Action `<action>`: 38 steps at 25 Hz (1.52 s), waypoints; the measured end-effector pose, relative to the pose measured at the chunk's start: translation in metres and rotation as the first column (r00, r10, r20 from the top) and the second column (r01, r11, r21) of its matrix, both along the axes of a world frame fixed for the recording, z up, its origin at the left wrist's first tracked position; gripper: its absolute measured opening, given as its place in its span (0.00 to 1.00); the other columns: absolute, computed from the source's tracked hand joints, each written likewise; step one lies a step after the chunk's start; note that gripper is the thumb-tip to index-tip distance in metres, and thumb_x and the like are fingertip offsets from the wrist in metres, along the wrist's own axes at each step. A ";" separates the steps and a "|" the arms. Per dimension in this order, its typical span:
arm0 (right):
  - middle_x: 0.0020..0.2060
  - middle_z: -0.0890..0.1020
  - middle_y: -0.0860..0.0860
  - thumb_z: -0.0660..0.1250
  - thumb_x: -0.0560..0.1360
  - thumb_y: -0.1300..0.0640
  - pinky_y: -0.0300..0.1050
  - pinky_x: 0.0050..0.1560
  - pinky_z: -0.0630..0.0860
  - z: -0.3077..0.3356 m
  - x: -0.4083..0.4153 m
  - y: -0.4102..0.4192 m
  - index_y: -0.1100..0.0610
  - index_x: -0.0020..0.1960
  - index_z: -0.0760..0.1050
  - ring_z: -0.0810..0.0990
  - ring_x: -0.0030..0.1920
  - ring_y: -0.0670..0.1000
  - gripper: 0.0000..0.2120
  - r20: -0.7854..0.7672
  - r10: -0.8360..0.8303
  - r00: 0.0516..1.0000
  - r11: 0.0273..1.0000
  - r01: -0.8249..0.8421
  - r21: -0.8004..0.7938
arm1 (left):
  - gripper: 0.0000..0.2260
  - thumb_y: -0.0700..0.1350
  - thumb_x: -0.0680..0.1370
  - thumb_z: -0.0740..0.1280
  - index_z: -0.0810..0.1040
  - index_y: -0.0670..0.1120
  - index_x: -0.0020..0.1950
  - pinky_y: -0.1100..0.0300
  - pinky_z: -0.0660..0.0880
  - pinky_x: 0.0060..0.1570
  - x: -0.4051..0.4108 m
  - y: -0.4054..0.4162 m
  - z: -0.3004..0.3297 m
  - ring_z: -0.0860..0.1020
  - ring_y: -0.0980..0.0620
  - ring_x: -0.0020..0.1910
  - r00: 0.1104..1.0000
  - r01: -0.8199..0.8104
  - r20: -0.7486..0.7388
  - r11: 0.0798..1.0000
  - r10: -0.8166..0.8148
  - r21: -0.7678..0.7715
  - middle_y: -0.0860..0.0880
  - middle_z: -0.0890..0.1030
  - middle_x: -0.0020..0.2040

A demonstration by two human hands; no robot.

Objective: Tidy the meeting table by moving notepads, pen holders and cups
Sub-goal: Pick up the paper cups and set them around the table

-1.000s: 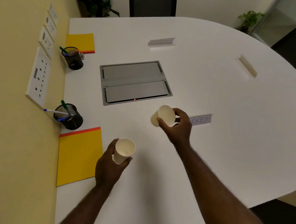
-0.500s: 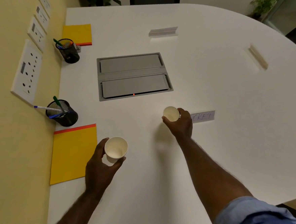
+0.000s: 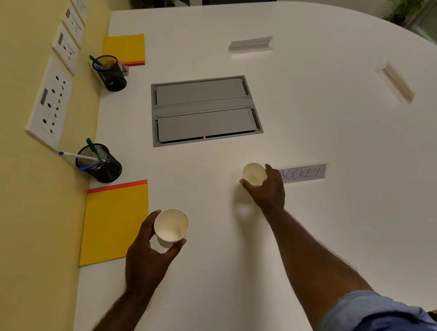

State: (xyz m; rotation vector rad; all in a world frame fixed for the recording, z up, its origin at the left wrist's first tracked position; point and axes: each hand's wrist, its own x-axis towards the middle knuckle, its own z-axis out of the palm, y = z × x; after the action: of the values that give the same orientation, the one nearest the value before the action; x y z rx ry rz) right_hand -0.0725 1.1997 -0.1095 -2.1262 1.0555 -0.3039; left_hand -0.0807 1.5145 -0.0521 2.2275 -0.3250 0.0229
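Observation:
My left hand [image 3: 148, 258] grips an upright white paper cup [image 3: 171, 226] just right of the near yellow notepad [image 3: 114, 220]. My right hand [image 3: 270, 188] wraps around a second white paper cup [image 3: 254, 173], upright and held a little above the white table [image 3: 331, 126], left of a paper label reading BUCKET [image 3: 302, 172]. A black mesh pen holder [image 3: 98, 161] with pens stands by the wall beyond the near notepad. A second pen holder [image 3: 110, 73] and a second yellow notepad [image 3: 124, 47] lie farther back.
A grey cable box lid [image 3: 205, 110] is set into the table's middle. Two clear name stands [image 3: 250, 43] [image 3: 396, 82] sit farther off. Socket plates [image 3: 49, 104] line the yellow wall at left. Plants and a dark door are beyond the table.
My right hand has turned its cup from tilted to upright and brought it down beside the BUCKET label. My left hand's cup has stayed by the near notepad. The camera has moved forward.

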 end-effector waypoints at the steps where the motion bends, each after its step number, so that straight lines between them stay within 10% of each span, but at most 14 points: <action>1: 0.65 0.73 0.51 0.76 0.61 0.36 0.52 0.61 0.75 0.001 -0.003 0.002 0.55 0.73 0.63 0.74 0.64 0.53 0.48 0.005 -0.007 1.000 1.000 0.007 0.015 | 0.37 0.53 0.62 0.77 0.67 0.51 0.69 0.58 0.75 0.50 -0.002 0.001 0.001 0.72 0.52 0.59 1.000 0.002 0.004 1.000 -0.002 0.003 0.46 0.77 0.64; 13: 0.58 0.76 0.47 0.72 0.66 0.35 0.55 0.59 0.71 0.085 -0.059 0.077 0.52 0.65 0.69 0.77 0.57 0.51 0.35 0.343 -0.022 0.939 0.982 0.084 -0.168 | 0.37 0.51 0.63 0.79 0.69 0.47 0.69 0.58 0.76 0.51 -0.036 0.012 0.027 0.73 0.51 0.59 0.998 0.053 0.044 0.994 -0.049 -0.095 0.45 0.77 0.64; 17: 0.55 0.78 0.47 0.73 0.68 0.38 0.59 0.54 0.76 0.136 -0.095 0.120 0.52 0.60 0.73 0.76 0.50 0.45 0.27 0.437 0.202 0.877 0.974 -0.132 -0.185 | 0.38 0.52 0.64 0.79 0.67 0.51 0.70 0.65 0.73 0.50 -0.053 0.013 0.048 0.74 0.55 0.59 0.994 0.108 0.050 0.983 -0.102 -0.146 0.50 0.77 0.64; 22: 0.63 0.77 0.43 0.70 0.59 0.26 0.54 0.60 0.75 0.179 -0.167 0.162 0.47 0.68 0.69 0.76 0.57 0.41 0.43 0.287 0.428 0.857 0.903 -0.391 -0.179 | 0.37 0.56 0.65 0.78 0.65 0.55 0.70 0.70 0.72 0.52 -0.088 0.001 0.080 0.75 0.59 0.59 0.968 0.246 0.101 0.943 -0.229 -0.225 0.59 0.75 0.64; 27: 0.59 0.79 0.42 0.72 0.59 0.27 0.47 0.56 0.78 0.208 -0.237 0.162 0.48 0.66 0.71 0.78 0.53 0.40 0.42 0.345 0.350 0.871 0.930 -0.279 -0.239 | 0.37 0.61 0.64 0.77 0.64 0.61 0.69 0.78 0.70 0.48 -0.144 -0.029 0.117 0.72 0.75 0.55 0.908 0.416 0.186 0.866 -0.376 -0.278 0.78 0.71 0.56; 38: 0.57 0.79 0.39 0.74 0.60 0.31 0.45 0.56 0.78 0.256 -0.413 0.075 0.46 0.65 0.72 0.78 0.55 0.40 0.38 0.438 0.030 0.899 0.959 0.098 -0.266 | 0.36 0.56 0.62 0.80 0.69 0.56 0.66 0.75 0.71 0.51 -0.283 -0.160 0.166 0.76 0.70 0.54 0.711 0.699 0.272 0.610 -0.649 -0.373 0.75 0.75 0.54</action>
State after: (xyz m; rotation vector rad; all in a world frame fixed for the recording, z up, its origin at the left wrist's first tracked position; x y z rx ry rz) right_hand -0.4851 1.2742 0.1467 -2.1375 0.8166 -0.9552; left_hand -0.3638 1.3542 0.1137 1.5161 -1.1042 -0.1747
